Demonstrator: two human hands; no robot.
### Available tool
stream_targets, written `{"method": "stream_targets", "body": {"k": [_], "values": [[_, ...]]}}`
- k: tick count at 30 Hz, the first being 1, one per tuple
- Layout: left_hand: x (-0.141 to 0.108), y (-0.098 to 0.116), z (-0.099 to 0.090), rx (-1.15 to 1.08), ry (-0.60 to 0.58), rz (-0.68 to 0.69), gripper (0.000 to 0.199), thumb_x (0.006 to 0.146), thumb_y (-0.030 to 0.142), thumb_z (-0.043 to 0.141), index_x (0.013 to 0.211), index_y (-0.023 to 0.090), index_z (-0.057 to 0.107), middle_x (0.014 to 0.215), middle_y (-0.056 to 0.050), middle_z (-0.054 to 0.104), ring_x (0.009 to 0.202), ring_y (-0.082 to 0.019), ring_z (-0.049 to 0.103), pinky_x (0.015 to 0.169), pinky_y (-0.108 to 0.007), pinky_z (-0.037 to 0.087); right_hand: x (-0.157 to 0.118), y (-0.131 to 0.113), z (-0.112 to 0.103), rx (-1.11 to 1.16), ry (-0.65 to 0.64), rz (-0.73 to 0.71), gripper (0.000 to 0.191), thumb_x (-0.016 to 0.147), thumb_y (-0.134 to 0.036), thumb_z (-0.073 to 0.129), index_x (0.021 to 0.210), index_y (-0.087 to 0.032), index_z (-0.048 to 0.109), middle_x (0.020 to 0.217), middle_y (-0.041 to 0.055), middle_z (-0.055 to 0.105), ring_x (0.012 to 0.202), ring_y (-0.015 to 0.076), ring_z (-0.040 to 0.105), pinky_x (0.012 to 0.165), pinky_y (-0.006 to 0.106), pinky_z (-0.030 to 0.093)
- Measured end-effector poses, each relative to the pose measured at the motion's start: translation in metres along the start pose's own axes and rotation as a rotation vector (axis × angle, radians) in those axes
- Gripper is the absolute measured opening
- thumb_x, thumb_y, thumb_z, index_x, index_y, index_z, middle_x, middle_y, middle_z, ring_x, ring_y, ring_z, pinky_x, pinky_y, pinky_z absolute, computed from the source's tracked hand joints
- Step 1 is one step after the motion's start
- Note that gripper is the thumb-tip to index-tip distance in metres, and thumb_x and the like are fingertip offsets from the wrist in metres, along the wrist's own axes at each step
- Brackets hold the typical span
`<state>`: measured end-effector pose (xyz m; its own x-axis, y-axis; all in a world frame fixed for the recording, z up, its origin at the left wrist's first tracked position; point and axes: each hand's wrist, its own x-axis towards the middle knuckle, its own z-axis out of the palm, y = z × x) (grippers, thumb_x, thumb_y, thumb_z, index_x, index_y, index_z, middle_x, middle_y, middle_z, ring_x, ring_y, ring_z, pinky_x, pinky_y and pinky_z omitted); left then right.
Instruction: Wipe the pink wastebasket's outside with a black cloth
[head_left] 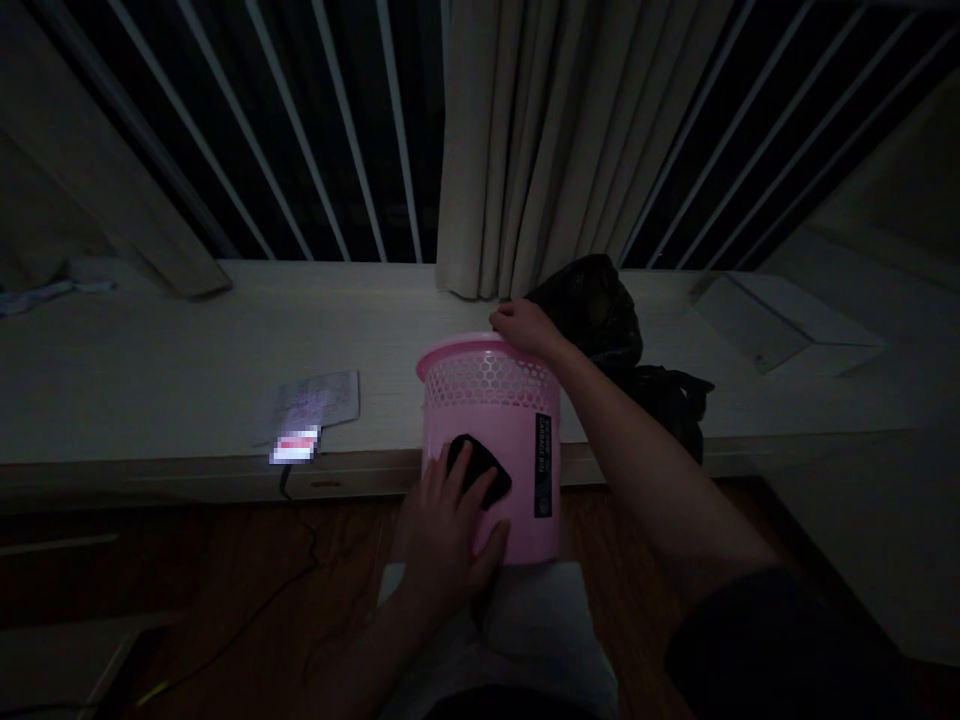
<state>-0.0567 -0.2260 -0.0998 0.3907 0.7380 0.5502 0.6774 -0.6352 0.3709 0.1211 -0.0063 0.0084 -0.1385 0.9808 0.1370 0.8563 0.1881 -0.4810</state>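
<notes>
Close head-worn view, forward and down onto pink bin (521,450)

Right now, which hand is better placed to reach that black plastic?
Probably the right hand, at the rim of the pink bin, close to the black plastic. The left hand is lower, over a black patch on the bin.
</notes>
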Motion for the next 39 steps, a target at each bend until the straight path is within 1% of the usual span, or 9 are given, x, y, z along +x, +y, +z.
{"method": "stream_targets", "body": {"k": [5, 10, 15, 18, 22, 26, 30, 35, 39], "values": [[-0.019, -0.003, -0.004, -0.015, 0.010, 0.162, 0.031, 0.085, 0.018, 0.054, 0.116, 0.020, 0.056, 0.141, -0.017, 0.048, 0.140, -0.036, 0.030, 0.107, -0.062, 0.031, -0.002, 0.013, -0.001, 0.046, 0.014, 0.026, 0.029, 0.083, -0.028, 0.043, 0.070, -0.014, 0.066, 0.068, 0.0027, 0.061, 0.066, 0.0145, 0.055, 0.058, 0.024, 0.033], [-0.037, -0.009, -0.002, -0.030, 0.090, -0.057, 0.032, 0.088, 0.018, 0.052, 0.120, 0.019, 0.050, 0.146, -0.018, 0.041, 0.138, -0.034, 0.034, 0.104, -0.058, 0.038, 0.000, 0.013, 0.001, 0.066, 0.019, 0.021, 0.028, 0.082, -0.029, 0.044, 0.070, -0.015, 0.066, 0.069, 0.0028, 0.061, 0.068, 0.0151, 0.055, 0.061, 0.024, 0.035], [-0.049, -0.004, 0.001, -0.035, 0.115, -0.022, 0.029, 0.087, 0.014, 0.053, 0.115, 0.019, 0.050, 0.143, -0.018, 0.044, 0.139, -0.034, 0.033, 0.104, -0.062, 0.036, 0.001, 0.007, 0.002, 0.064, 0.024, 0.034, 0.027, 0.081, -0.028, 0.046, 0.069, -0.016, 0.066, 0.071, 0.0037, 0.062, 0.070, 0.0160, 0.056, 0.063, 0.025, 0.036], [-0.049, 0.001, 0.001, -0.032, 0.146, -0.029, 0.029, 0.085, 0.013, 0.055, 0.114, 0.018, 0.050, 0.142, -0.020, 0.044, 0.139, -0.035, 0.032, 0.103, -0.060, 0.039, 0.001, 0.008, 0.001, 0.071, 0.035, 0.054, 0.026, 0.080, -0.028, 0.046, 0.070, -0.016, 0.066, 0.071, 0.0038, 0.063, 0.070, 0.0163, 0.056, 0.063, 0.024, 0.037], [-0.042, 0.004, -0.001, -0.029, 0.099, 0.099, 0.026, 0.083, 0.015, 0.059, 0.108, 0.021, 0.053, 0.137, -0.015, 0.050, 0.139, -0.035, 0.032, 0.105, -0.060, 0.036, -0.001, 0.017, 0.000, 0.093, 0.057, 0.067, 0.026, 0.078, -0.028, 0.045, 0.066, -0.017, 0.065, 0.069, 0.0028, 0.061, 0.069, 0.0163, 0.054, 0.062, 0.025, 0.035], [-0.033, 0.006, -0.001, -0.005, 0.125, 0.034, 0.025, 0.084, 0.017, 0.056, 0.109, 0.020, 0.055, 0.139, -0.018, 0.049, 0.138, -0.036, 0.034, 0.103, -0.061, 0.036, -0.004, 0.027, -0.002, 0.136, 0.088, 0.074, 0.027, 0.077, -0.029, 0.042, 0.066, -0.017, 0.063, 0.066, 0.0011, 0.058, 0.067, 0.0154, 0.052, 0.061, 0.025, 0.034], [-0.031, 0.004, 0.000, 0.033, 0.084, 0.104, 0.027, 0.084, 0.018, 0.057, 0.110, 0.021, 0.057, 0.135, -0.016, 0.053, 0.139, -0.036, 0.032, 0.105, -0.061, 0.033, -0.005, 0.033, -0.002, 0.190, 0.097, 0.088, 0.025, 0.075, -0.028, 0.041, 0.061, -0.017, 0.058, 0.060, -0.0005, 0.054, 0.061, 0.0139, 0.049, 0.057, 0.024, 0.032], [-0.034, -0.005, 0.000, 0.077, 0.105, -0.023, 0.035, 0.086, 0.022, 0.054, 0.121, 0.019, 0.054, 0.144, -0.020, 0.044, 0.138, -0.036, 0.034, 0.103, -0.063, 0.034, -0.010, 0.045, 0.002, 0.268, 0.118, 0.107, 0.025, 0.076, -0.031, 0.041, 0.057, -0.018, 0.052, 0.057, -0.0029, 0.048, 0.060, 0.0128, 0.046, 0.055, 0.024, 0.030], [-0.033, 0.004, 0.001, 0.025, 0.079, 0.079, 0.030, 0.083, 0.022, 0.058, 0.114, 0.022, 0.060, 0.139, -0.015, 0.051, 0.140, -0.036, 0.031, 0.106, -0.062, 0.031, -0.019, 0.059, 0.009, 0.322, 0.144, 0.150, 0.026, 0.076, -0.031, 0.038, 0.055, -0.019, 0.049, 0.055, -0.0025, 0.047, 0.062, 0.0139, 0.047, 0.056, 0.024, 0.032]]}}
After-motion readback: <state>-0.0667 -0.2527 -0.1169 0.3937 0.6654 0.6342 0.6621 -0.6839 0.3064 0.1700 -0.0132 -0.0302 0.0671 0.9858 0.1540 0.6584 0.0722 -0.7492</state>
